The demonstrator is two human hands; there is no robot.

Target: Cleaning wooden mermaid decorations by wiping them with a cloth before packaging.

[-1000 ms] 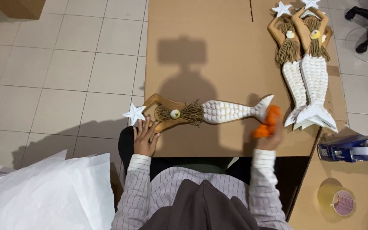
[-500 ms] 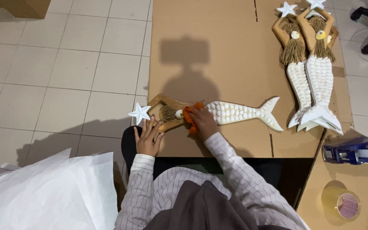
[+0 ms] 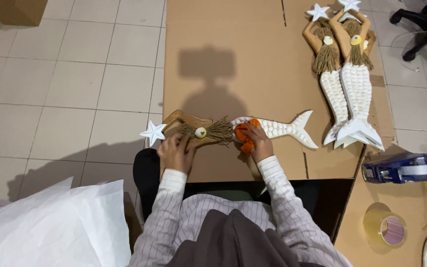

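Right hand (image 3: 260,144) bunched tight around an orange cloth (image 3: 245,134), pressed onto the mermaid figure (image 3: 233,130); left hand (image 3: 175,152) lies flat, fingers spread, pinning its arm end.

The mermaid lies sideways on the cardboard sheet (image 3: 233,49) just in front of the person. Looks like stiff carved wood, lightish, but the shell-scale tail, raffia hair and white starfish (image 3: 153,132) seem fragile, so I'd grab the bare wooden torso. Two more mermaids (image 3: 344,79) lie well apart, with a tape dispenser (image 3: 406,168) nearby.

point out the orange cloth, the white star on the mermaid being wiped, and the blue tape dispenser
orange cloth (image 3: 245,134), head view, on the bunched fabric under the right hand's fingers
white star (image 3: 153,133), head view, on the star's centre
blue tape dispenser (image 3: 405,167), head view, on its blue body
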